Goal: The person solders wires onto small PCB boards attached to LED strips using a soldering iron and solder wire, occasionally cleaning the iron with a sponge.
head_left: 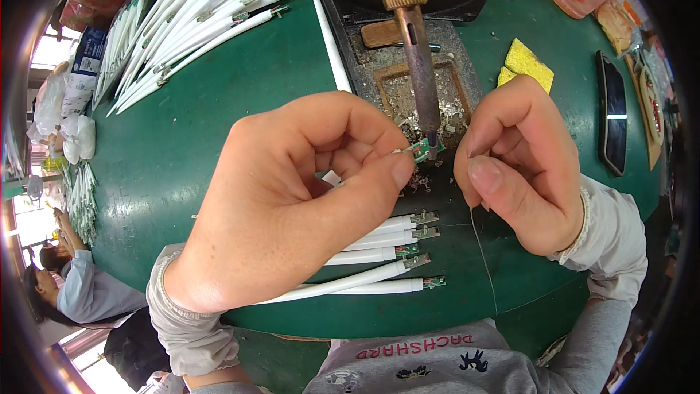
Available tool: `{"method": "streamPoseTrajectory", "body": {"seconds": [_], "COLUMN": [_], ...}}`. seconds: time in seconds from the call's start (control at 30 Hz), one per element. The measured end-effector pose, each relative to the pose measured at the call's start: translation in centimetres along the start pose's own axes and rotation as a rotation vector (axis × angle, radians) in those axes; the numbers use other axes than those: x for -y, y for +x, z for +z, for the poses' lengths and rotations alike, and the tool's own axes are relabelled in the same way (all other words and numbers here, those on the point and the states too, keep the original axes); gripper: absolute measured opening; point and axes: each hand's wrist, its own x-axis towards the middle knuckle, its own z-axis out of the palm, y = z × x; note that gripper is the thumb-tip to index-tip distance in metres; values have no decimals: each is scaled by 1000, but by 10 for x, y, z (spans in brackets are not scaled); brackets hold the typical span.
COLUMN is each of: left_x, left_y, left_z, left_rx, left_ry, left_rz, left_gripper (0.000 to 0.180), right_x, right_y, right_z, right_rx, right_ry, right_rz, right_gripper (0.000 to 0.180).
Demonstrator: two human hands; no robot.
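Both hands work close together at the tip of a soldering iron [421, 58] fixed over the green desk [240, 95]. My left hand [292, 197] is closed in a pinch, thumb and fingers grasping a white cable whose small green circuit board [418, 149] sits right at the iron tip. My right hand [521, 164] is also pinched shut, holding a thin solder wire [483, 248] that hangs down toward the desk edge. So this joint seems to be in work now. Just below the hands lie five white cables with boards [386, 248], maybe finished ones; I cannot tell for sure. A large pile of similar cables [197, 22] waits far at the upper left, so I judge much work remains.
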Motion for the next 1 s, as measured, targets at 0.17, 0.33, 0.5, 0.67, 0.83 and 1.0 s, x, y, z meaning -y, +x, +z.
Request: {"method": "streamPoseTrajectory", "body": {"seconds": [0.17, 0.33, 0.5, 0.67, 0.83, 1.0], "left_x": [1, -1, -1, -8, 7, 4], "left_y": [1, 0, -1, 0, -4, -3], "left_z": [2, 3, 2, -1, -1, 3], "left_rx": [-25, -26, -17, -32, 2, -5], "left_ry": [-22, -78, -80, -99, 59, 81], "left_rz": [67, 68, 62, -113, 83, 138], "left_gripper": [12, 12, 11, 12, 16, 16], "right_x": [1, -1, -2, -6, -5, -2], "right_y": [0, 1, 1, 3, 4, 1], "right_z": [0, 2, 2, 1, 2, 3], "right_rx": [8, -12, -9, -40, -72, 4], "right_ry": [-11, 19, 20, 83, 133, 139], "right_rz": [10, -4, -20, -25, -15, 40], "right_gripper": [22, 23, 24, 27, 26, 23]}}
